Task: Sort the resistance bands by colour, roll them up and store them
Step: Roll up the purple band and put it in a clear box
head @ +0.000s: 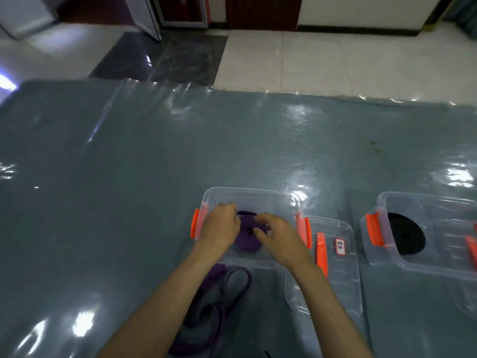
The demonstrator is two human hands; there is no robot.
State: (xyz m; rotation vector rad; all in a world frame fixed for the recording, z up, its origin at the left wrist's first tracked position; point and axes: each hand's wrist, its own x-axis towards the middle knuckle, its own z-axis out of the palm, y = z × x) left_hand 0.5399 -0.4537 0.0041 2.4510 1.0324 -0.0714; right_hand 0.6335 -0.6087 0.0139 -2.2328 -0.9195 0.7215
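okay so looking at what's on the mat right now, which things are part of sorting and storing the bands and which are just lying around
Part of the job:
- rolled purple band, with the left hand and right hand on it
- clear box it sits in
- loose purple bands on the mat
- second box with the rolled black band
- labelled lid

Just there:
- plastic-covered mat
- tiled floor

A purple resistance band (249, 235), rolled into a flat coil, lies inside a clear plastic box (251, 196) with orange latches on the grey mat. Loose purple bands (219, 301) sprawl unrolled just in front of that box, while a black rolled band (406, 235) sits in a second clear box (423, 202) to the right.
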